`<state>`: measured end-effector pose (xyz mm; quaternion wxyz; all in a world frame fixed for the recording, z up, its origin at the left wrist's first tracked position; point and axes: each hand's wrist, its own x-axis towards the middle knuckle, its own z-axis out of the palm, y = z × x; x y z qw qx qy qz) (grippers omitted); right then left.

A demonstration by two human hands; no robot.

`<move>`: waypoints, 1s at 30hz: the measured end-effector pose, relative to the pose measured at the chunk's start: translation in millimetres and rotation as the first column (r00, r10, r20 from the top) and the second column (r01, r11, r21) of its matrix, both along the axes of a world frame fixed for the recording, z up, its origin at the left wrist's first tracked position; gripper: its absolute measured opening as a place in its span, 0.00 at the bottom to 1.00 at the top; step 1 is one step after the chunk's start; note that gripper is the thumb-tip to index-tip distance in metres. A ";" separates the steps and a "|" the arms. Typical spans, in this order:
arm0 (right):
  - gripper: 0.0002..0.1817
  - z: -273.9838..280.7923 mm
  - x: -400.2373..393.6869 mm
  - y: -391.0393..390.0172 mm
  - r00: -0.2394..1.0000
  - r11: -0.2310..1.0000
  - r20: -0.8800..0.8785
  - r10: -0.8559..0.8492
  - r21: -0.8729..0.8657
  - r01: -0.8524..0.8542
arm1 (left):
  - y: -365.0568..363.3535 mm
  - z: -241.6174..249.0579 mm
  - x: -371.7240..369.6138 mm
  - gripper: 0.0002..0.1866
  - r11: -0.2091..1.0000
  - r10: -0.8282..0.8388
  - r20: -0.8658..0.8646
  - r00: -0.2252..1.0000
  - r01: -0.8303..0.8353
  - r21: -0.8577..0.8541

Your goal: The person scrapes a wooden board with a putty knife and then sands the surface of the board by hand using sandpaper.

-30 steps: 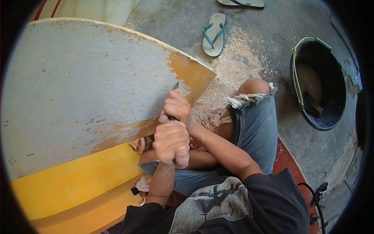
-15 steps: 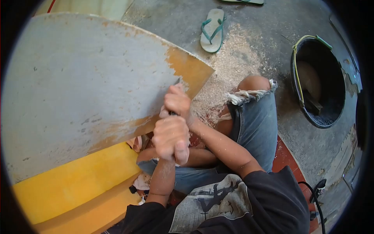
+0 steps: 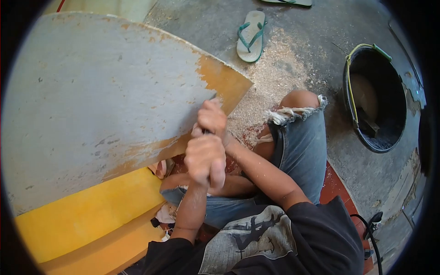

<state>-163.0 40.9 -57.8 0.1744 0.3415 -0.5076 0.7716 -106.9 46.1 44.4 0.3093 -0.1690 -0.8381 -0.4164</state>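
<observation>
Both my hands are closed, one behind the other, round what looks like a dark-handled scraper [image 3: 207,132]. Most of it is hidden by my fingers. My right hand [image 3: 212,118] grips nearer the working end, where a small thin tip touches or nearly touches the panel. My left hand [image 3: 205,158] is wrapped round the rear end, closer to my body. Under the tip lies a large curved panel [image 3: 101,87] with worn grey paint. Bare orange-brown patches show at its pointed right corner and along its lower edge.
Yellow boards [image 3: 91,206] lie below the panel. Pale shavings [image 3: 279,68] cover the floor by a green-strapped flip-flop [image 3: 251,36]. A black bucket [image 3: 385,101] holding a block stands at right. A dark cable [image 3: 373,238] runs at lower right. My bent knee is beside the panel corner.
Both hands have shifted slightly to the right along the panel with the scraper, still gripping it. The panel and surrounding things look nearly the same.
</observation>
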 end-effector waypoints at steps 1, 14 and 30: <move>0.19 -9.2 2.3 -3.6 0.999 0.998 0.037 -0.031 0.052 0.029 | -8.4 -5.2 -1.5 0.24 1.000 -0.027 0.031 0.999 0.027 0.010; 0.18 -9.2 -1.0 -1.0 1.000 1.000 0.023 0.005 0.003 -0.005 | -3.0 -5.8 -2.1 0.23 0.998 -0.027 0.014 1.000 0.028 -0.057; 0.21 -25.4 8.9 -7.2 0.999 0.999 0.047 -0.026 0.047 0.023 | -8.7 -19.6 7.3 0.23 0.997 0.045 0.071 0.996 -0.041 -0.062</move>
